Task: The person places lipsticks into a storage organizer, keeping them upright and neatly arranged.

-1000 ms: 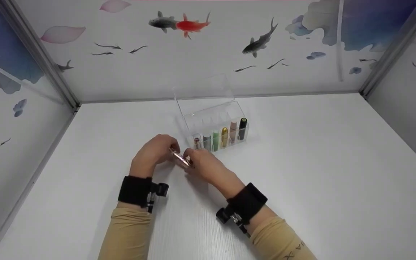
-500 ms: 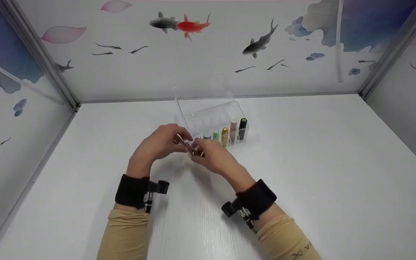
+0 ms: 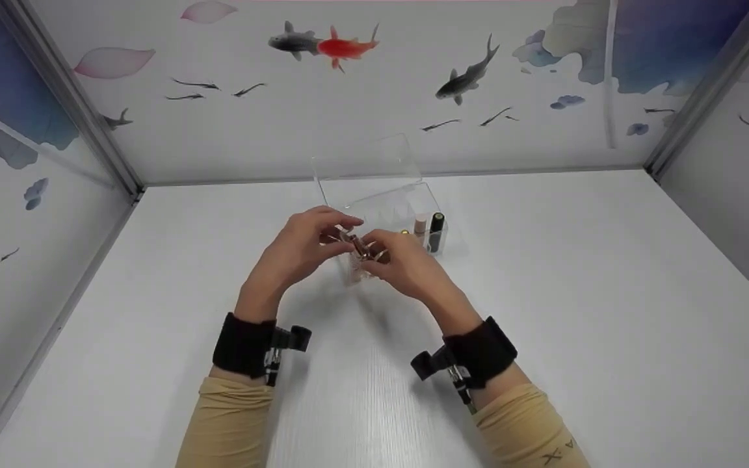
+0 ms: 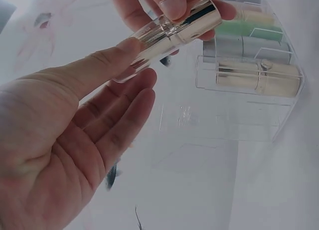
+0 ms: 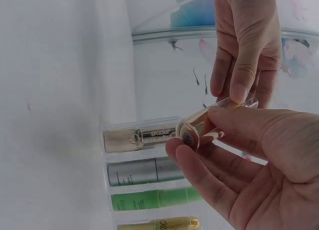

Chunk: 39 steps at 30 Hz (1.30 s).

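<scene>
A gold lipstick [image 4: 187, 28] with a clear end is held between both hands, over the near left end of a clear divided box [image 3: 441, 208]. My left hand [image 3: 300, 250] pinches the clear end between thumb and fingers; the other fingers stretch out loosely in the left wrist view. At the gold base, my right hand [image 3: 410, 263] grips with thumb and curled fingers, and the round label on the bottom faces the right wrist camera. Another gold lipstick [image 5: 154, 138] lies in the box's end compartment, right below the held one.
Beside that lipstick sit a silver tube [image 5: 142, 171], a green tube [image 5: 134, 200] and a yellow-gold tube [image 5: 174, 223]. A beige tube [image 3: 419, 225] and a black tube [image 3: 436, 231] occupy the right end. Behind, the transparent lid [image 3: 365, 156] stands raised near the back wall.
Both hands have moved forward and right with the lipstick, from the table in front of the box to over its left end. They now cover several of the tubes in the head view.
</scene>
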Motion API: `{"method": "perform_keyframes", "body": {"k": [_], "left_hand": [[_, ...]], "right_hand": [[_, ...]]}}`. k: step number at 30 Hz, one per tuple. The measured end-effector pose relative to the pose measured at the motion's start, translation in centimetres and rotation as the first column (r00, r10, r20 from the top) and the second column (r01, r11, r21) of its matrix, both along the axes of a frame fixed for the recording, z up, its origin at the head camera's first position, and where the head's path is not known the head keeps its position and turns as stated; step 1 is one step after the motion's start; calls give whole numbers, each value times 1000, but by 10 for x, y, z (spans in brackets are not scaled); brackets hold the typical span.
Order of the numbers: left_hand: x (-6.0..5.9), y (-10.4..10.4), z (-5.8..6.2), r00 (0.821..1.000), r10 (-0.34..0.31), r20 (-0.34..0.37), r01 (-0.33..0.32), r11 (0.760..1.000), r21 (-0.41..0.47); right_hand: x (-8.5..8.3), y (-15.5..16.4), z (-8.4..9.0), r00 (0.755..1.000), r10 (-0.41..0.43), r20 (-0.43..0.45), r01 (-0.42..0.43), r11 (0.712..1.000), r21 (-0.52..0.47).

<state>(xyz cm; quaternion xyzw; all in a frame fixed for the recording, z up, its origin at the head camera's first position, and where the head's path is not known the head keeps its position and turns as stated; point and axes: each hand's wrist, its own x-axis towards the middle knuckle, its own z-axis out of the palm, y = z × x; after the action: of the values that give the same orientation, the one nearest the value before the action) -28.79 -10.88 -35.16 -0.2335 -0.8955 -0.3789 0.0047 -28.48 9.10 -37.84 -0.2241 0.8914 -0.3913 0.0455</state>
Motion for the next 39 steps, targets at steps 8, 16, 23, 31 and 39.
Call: {"method": "perform_keyframes", "body": {"k": [8, 16, 23, 31, 39], "left_hand": [[1, 15, 2, 988, 39, -153, -28, 997, 71], [-1, 36, -2, 957, 104, -270, -63, 986, 156], [-3, 54, -4, 920, 164, -356, -87, 971, 224], [-6, 63, -3, 916, 229, -329, -144, 954, 263], [-13, 70, -6, 916, 239, -323, -159, 954, 255]], "right_hand": [[-3, 14, 7, 997, -67, -48, 64, 996, -66], [-6, 21, 9, 983, -137, -126, 122, 985, -123], [-12, 26, 10, 965, -182, -189, 147, 971, -187], [-16, 27, 11, 958, -200, -206, 151, 961, -231], [-22, 31, 8, 934, -280, -223, 219, 940, -262]]}}
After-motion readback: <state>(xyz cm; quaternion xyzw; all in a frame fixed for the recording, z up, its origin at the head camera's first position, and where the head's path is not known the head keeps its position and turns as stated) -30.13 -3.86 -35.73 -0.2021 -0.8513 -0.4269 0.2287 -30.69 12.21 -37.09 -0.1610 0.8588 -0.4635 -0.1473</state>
